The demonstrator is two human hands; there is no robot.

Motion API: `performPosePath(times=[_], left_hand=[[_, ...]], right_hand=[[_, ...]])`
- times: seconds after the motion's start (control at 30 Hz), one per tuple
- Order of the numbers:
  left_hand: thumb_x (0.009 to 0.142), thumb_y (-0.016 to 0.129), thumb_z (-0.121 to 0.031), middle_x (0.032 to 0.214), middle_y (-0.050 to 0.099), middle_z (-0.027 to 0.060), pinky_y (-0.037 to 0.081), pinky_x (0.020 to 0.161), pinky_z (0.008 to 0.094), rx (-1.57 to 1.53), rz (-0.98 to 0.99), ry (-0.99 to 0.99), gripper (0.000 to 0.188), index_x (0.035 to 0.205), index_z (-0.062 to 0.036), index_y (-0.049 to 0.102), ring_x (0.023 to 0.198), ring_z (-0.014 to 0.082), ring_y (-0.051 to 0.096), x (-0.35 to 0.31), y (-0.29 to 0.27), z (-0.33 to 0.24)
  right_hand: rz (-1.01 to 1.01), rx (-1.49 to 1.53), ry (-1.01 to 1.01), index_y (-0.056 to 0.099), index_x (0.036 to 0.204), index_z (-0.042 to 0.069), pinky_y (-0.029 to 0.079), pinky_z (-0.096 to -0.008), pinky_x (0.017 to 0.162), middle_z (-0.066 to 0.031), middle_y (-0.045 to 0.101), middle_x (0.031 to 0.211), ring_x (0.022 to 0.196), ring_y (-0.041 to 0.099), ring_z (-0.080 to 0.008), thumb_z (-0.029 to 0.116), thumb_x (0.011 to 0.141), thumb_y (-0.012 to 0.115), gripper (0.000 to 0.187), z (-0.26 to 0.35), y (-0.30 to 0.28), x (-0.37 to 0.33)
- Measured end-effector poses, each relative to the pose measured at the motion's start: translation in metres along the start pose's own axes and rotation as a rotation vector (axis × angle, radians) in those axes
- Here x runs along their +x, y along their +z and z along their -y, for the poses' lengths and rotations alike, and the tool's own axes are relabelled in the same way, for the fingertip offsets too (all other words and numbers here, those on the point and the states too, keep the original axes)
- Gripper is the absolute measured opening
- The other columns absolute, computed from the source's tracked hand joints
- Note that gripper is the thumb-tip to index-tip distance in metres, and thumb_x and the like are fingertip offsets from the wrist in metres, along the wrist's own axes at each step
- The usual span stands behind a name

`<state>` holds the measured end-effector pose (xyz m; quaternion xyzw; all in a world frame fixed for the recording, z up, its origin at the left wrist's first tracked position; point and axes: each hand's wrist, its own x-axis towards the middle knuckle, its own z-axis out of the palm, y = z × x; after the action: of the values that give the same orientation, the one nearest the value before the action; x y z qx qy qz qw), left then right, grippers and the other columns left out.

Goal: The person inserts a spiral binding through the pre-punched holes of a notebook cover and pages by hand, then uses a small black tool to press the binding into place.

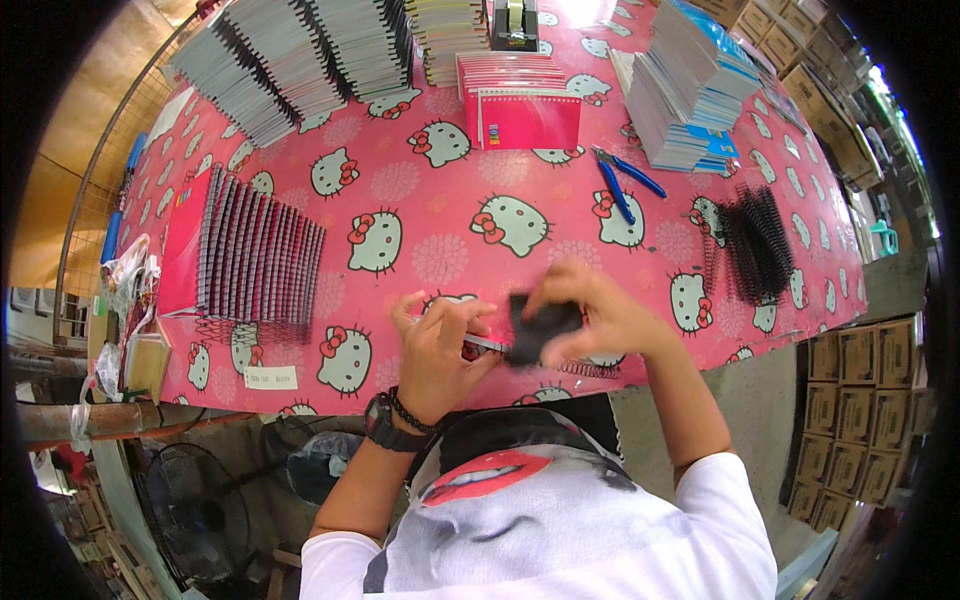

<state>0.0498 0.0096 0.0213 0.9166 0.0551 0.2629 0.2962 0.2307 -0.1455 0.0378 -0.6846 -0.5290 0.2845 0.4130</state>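
Note:
Near the front edge of the table, my left hand is closed on a thin booklet, seen nearly edge-on between its fingers. My right hand is beside it, with thumb and fingers around a black, squarish thing that is smeared by motion; its kind does not show. The black thing meets the booklet's right end. A loose wire-like spiral coil lies just below my right hand. Blue-handled cutting pliers rest farther back, their handles spread.
Spiral-bound notebooks stand in a row at left. Pink notebooks, bound stacks and a tape dispenser are at the back. Unbound paper stacks and black coils are on the right. A paper slip lies front left.

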Motion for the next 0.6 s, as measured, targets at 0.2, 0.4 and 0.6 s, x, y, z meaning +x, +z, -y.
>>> performPosePath(times=[0.2, 0.4, 0.6], left_hand=[[0.059, 0.084, -0.026, 0.088, 0.063, -0.003, 0.02, 0.1, 0.0461, 0.044, 0.023, 0.015, 0.072, 0.119, -0.0123, 0.045, 0.086, 0.0139, 0.059, -0.004, -0.004, 0.006], [0.062, 0.083, -0.014, 0.099, 0.053, 0.0028, 0.033, 0.097, 0.0421, -0.495, -0.203, -0.298, 0.06, 0.112, -0.0092, 0.05, 0.098, 0.0198, 0.055, -0.03, 0.0, 0.05], [0.075, 0.075, -0.006, 0.088, 0.048, 0.0011, 0.045, 0.076, 0.0255, -0.955, -0.041, -0.414, 0.036, 0.094, -0.0077, 0.045, 0.085, 0.0094, 0.051, -0.03, 0.005, 0.055]], right_hand=[[0.152, -0.042, -0.202, 0.065, 0.09, 0.006, 0.04, -0.039, 0.085, -0.0123, 0.054, 0.092, 0.093, 0.05, -0.0293, 0.049, 0.059, 0.079, 0.056, 0.03, -0.001, 0.012], [0.109, 0.037, -0.132, 0.065, 0.095, 0.006, 0.04, -0.0388, 0.085, -0.0116, 0.055, 0.093, 0.096, 0.05, -0.0293, 0.051, 0.061, 0.077, 0.058, 0.02, 0.0, 0.017], [0.081, 0.121, -0.063, 0.065, 0.097, 0.007, 0.04, -0.0388, 0.086, -0.0106, 0.056, 0.094, 0.097, 0.051, -0.0275, 0.052, 0.06, 0.077, 0.059, 0.017, -0.005, 0.024]])
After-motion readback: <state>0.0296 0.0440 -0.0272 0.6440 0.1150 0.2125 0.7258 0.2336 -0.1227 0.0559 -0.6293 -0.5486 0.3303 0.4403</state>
